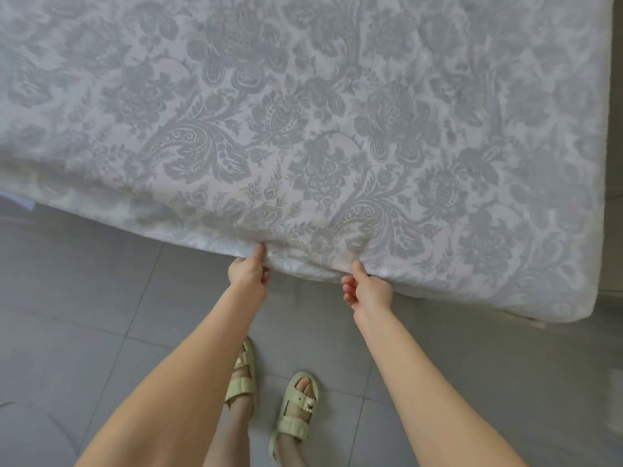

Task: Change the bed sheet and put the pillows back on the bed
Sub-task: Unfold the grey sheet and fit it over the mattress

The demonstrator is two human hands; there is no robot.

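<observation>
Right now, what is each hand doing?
Left hand: closed, gripping the sheet edge.
Right hand: closed, gripping the same edge.

The bed sheet [303, 112] is cut off by the top and left edges. Fingertips [261, 247] of the left hand [247, 273] are buried in its hem. The bed frame is hidden.

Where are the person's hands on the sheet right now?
In the head view, both grip the near edge of the patterned sheet at lower centre: the left hand beside the right hand, above the sandalled feet on the grey tiled floor.
</observation>
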